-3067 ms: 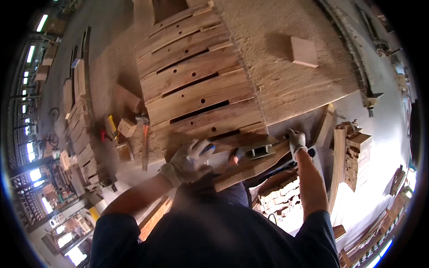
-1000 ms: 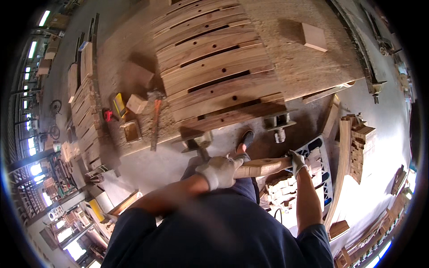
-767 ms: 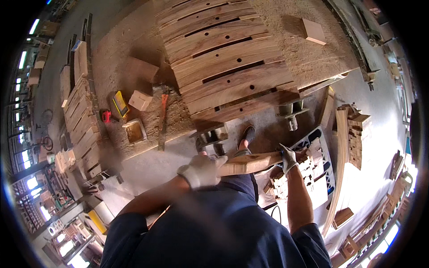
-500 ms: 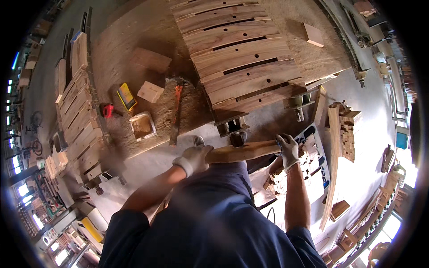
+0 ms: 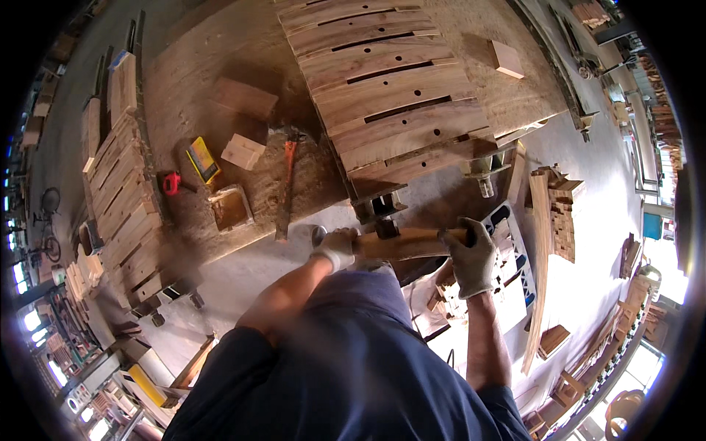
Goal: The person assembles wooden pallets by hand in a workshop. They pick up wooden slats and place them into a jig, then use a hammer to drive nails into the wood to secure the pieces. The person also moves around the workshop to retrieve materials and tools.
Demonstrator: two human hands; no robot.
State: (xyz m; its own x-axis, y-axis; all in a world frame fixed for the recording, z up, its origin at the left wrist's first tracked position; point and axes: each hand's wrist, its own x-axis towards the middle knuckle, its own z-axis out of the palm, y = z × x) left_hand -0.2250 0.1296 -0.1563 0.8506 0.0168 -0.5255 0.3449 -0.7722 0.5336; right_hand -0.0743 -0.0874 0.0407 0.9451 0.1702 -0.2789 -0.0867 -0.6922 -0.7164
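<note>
A short wooden board (image 5: 408, 245) spans the space between my two gloved hands, just beyond my waist. My left hand (image 5: 337, 248) is closed around its left end. At the other end, my right hand (image 5: 472, 257) grips the board with the back of the glove showing. Just past the board is the dark metal end of a clamp (image 5: 384, 206), which sticks out from under a large panel of glued wooden strips (image 5: 408, 99) with slots and dark holes.
On the worktable (image 5: 309, 176) lie a hammer (image 5: 287, 187) with an orange-red part, a yellow box (image 5: 203, 159), a red tape measure (image 5: 170, 183), an open square container (image 5: 231, 208) and wood blocks (image 5: 243, 151). Another clamped panel (image 5: 121, 213) stands left; stacked wood (image 5: 565, 217) stands right.
The board has moved slightly away from my body. My left hand has shifted right and forward with it, and my right hand has turned and moved a little on its end.
</note>
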